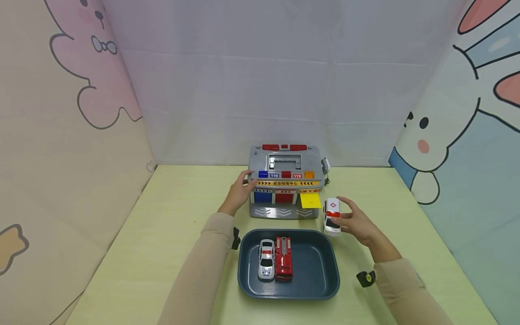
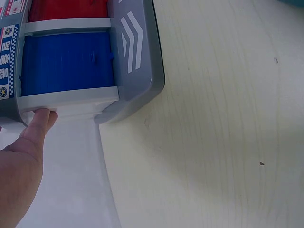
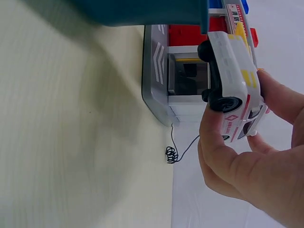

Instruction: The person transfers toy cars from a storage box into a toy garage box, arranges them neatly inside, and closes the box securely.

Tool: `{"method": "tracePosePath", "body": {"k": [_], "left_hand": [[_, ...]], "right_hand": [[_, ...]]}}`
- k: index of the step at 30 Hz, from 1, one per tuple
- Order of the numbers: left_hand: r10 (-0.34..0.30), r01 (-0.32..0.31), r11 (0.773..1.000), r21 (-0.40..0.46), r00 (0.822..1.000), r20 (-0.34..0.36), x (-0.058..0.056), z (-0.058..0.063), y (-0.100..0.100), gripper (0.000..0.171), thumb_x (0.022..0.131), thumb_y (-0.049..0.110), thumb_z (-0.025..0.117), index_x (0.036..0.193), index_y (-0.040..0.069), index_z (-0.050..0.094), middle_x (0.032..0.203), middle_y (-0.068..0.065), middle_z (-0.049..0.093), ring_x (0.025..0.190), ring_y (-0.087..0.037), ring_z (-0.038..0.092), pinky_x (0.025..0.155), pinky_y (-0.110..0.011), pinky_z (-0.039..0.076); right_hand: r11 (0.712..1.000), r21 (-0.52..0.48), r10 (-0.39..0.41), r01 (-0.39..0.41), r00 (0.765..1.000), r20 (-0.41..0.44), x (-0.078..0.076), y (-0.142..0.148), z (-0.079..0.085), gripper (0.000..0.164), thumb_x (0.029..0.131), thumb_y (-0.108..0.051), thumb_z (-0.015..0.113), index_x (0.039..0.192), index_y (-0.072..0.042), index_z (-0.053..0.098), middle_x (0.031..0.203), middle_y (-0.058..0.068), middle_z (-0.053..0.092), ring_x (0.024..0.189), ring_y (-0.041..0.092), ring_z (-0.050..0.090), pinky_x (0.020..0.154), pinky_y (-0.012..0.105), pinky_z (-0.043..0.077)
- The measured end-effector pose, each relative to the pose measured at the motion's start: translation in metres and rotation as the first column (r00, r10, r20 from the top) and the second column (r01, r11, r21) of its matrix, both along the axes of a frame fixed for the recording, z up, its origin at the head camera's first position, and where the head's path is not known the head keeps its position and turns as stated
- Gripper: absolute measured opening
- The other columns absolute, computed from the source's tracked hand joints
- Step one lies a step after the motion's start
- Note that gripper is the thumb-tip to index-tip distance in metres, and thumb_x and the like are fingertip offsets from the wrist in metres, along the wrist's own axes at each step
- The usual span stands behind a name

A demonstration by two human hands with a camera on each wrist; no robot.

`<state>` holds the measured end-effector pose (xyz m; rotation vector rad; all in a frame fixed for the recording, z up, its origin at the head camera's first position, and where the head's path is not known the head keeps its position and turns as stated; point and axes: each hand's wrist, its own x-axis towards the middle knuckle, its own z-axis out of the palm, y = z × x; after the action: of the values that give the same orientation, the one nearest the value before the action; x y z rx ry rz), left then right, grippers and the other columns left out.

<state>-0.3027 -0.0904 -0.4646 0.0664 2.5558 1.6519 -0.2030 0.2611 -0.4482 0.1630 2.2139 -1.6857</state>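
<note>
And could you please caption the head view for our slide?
Right hand holding a toy ambulance, left hand against a grey toy station, toy car and red truck in a tray.

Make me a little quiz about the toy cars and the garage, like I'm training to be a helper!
1. How many toys lie in the tray?
2. True or false: the blue door is raised.
3. Which hand holds the ambulance: A) left, B) right, C) both?

Key:
1. Two: a white car and a red truck.
2. False; the yellow door is raised.
3. B. The right hand holds it; the left hand touches the garage.
</note>
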Motion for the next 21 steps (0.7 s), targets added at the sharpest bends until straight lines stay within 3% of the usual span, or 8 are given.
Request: {"method": "tracePosePath", "body": {"k": [11, 21], "left_hand": [[0.010, -0.010, 1.000, -0.003, 1.000, 0.001, -0.002, -0.001, 0.000, 0.049, 0.100, 0.044, 0.052, 0.145, 0.028, 0.040, 0.141, -0.018, 0.048, 0.125, -0.036, 0.049, 0.099, -0.054, 0.042], [0.011, -0.011, 1.000, -0.004, 1.000, 0.014, -0.003, -0.002, 0.001, 0.049, 0.100, 0.044, 0.052, 0.145, 0.028, 0.039, 0.141, -0.018, 0.047, 0.126, -0.036, 0.049, 0.099, -0.054, 0.041]], "right_hand": [[1.000, -0.009, -0.014, 0.014, 1.000, 0.002, -0.011, -0.005, -0.011, 0.085, 0.094, -0.007, 0.066, 0.157, -0.013, 0.008, 0.142, 0.035, 0.023, 0.124, 0.045, 0.034, 0.100, 0.053, 0.040], [1.000, -0.026, 0.007, -0.008, 1.000, -0.028, -0.020, -0.011, -0.027, 0.083, 0.093, -0.004, 0.066, 0.156, -0.011, 0.012, 0.136, 0.034, 0.030, 0.115, 0.040, 0.043, 0.091, 0.043, 0.050]]}}
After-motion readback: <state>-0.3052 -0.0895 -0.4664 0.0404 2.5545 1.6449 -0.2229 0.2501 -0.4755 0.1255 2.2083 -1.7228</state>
